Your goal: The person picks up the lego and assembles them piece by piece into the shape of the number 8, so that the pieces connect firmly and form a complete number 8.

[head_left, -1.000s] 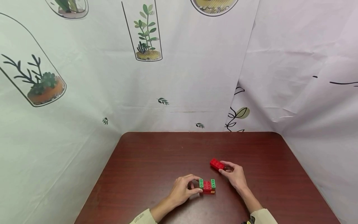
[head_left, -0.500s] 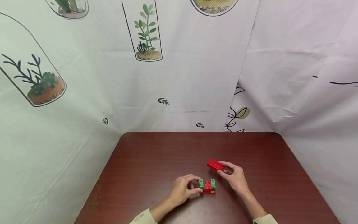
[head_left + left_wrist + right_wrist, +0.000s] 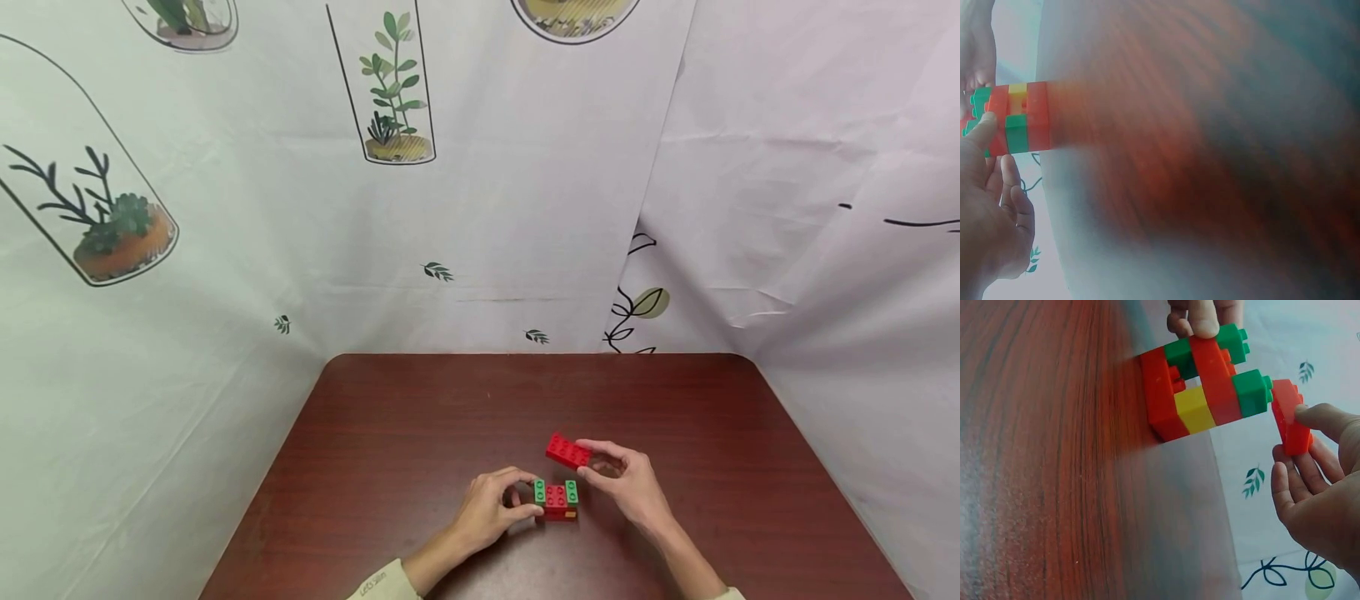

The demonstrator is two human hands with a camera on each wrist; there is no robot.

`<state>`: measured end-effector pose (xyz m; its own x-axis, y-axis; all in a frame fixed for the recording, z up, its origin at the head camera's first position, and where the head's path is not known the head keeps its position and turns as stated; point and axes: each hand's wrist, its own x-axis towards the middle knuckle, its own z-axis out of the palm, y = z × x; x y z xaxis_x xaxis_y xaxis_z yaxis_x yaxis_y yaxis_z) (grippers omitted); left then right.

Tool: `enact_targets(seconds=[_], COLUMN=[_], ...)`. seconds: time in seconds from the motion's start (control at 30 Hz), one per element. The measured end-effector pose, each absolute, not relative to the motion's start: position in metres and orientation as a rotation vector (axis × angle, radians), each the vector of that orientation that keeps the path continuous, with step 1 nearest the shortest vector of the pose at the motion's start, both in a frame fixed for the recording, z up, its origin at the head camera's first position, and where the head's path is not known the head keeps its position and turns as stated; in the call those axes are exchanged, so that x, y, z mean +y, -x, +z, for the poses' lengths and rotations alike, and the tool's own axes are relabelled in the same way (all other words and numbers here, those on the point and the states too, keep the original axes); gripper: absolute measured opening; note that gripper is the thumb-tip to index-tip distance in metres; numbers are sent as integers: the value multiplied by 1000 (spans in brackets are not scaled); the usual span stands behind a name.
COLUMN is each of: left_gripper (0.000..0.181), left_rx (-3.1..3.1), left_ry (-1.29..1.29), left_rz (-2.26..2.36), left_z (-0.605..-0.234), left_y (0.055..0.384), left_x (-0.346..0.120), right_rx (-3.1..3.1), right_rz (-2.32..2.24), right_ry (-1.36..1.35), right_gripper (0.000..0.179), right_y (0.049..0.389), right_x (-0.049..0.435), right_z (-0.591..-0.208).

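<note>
A stack of toy building blocks (image 3: 556,498) stands upright on the table. Its bottom is a red block (image 3: 1164,394), with a yellow block (image 3: 1195,409) and a green one above it. Another red block (image 3: 1215,381) lies across those, topped by two green blocks (image 3: 1251,392) with a gap between. My left hand (image 3: 487,512) grips the stack from the left, thumb on its near side. In my right hand (image 3: 628,485) a loose red block (image 3: 568,451) is pinched between thumb and fingers, slightly tilted, just behind and above the stack in the head view.
The dark brown wooden table (image 3: 420,408) spreads around both hands. White sheets (image 3: 510,200) printed with plants hang behind it and along both sides. Much of the left wrist view is blurred.
My right hand has carried the loose red block leftward, closer to the stack, and tilted it a little. My left hand and the stack have stayed in place.
</note>
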<state>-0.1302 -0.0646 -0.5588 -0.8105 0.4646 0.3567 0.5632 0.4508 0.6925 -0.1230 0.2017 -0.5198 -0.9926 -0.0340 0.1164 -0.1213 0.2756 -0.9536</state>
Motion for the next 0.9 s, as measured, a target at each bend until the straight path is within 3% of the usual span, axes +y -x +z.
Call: enact_targets(seconds=[0.9], left_gripper=[34], left_rx=[-2601], left_ry=[915], left_rz=[-1300], left_z=[-559], left_y=[130], left_x=[-65], right_rx=[-2484], right_rz=[1979], right_ry=[-557], right_gripper=[38], right_y=[111], right_x=[204], right_z=[-520])
